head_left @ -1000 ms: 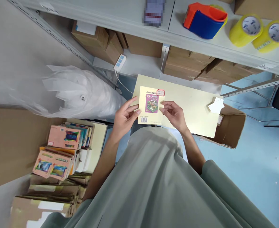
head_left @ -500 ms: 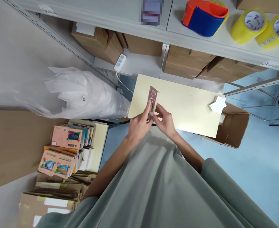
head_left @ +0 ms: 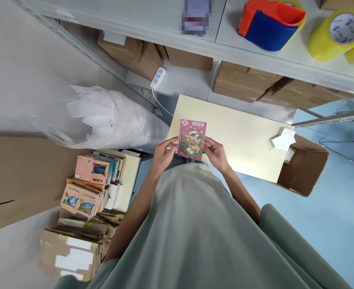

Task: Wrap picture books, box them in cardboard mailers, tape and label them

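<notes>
I hold a small pink picture book (head_left: pixel 191 138) front cover up over the near edge of a pale yellow board (head_left: pixel 243 140). My left hand (head_left: pixel 164 151) pinches its lower left edge. My right hand (head_left: pixel 214 151) pinches its lower right edge. Both hands are closed on the book, close in front of my grey-green shirt.
Stacks of similar books (head_left: pixel 95 180) lie on the floor at my left, beside a white plastic bag (head_left: pixel 110 120). An open cardboard box (head_left: pixel 306 168) sits under the board's right end. The shelf above holds a tape dispenser (head_left: pixel 270 24) and yellow tape rolls (head_left: pixel 336 34).
The book was back cover up, then turned on edge between my hands. Now it lies with its pink front cover facing me.
</notes>
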Motion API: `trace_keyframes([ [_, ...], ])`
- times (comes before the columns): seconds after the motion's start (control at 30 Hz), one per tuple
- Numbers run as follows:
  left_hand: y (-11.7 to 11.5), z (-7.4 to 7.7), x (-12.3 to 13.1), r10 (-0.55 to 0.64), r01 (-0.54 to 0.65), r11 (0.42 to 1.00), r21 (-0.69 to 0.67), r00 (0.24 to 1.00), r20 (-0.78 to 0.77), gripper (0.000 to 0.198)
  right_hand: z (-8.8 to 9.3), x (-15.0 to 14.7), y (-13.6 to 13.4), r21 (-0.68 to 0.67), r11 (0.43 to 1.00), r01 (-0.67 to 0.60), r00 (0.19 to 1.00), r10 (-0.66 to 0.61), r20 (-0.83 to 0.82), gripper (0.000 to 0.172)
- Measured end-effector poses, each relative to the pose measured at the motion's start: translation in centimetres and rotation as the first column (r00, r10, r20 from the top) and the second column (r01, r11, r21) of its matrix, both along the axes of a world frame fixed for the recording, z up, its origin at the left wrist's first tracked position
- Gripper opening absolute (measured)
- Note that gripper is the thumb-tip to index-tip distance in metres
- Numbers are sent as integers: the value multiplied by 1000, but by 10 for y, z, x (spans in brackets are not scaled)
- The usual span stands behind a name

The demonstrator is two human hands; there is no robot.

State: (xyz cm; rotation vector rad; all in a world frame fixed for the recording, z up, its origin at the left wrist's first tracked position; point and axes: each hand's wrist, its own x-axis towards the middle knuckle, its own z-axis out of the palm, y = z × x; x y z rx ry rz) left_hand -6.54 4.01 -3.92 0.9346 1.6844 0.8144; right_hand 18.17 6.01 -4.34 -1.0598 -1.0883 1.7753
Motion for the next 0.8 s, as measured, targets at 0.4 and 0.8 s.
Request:
trace_keyframes([
  [0.4,20,-52,-28,-71,70,996,-47,997,-23,44,-79,-20,20,21,1000,-10,954,3,300,45],
  [0.8,61,-138,-72,-400,298,880,-369,884,-242,13,-141,-91,46,-330,944,-18,656,260,709,40],
])
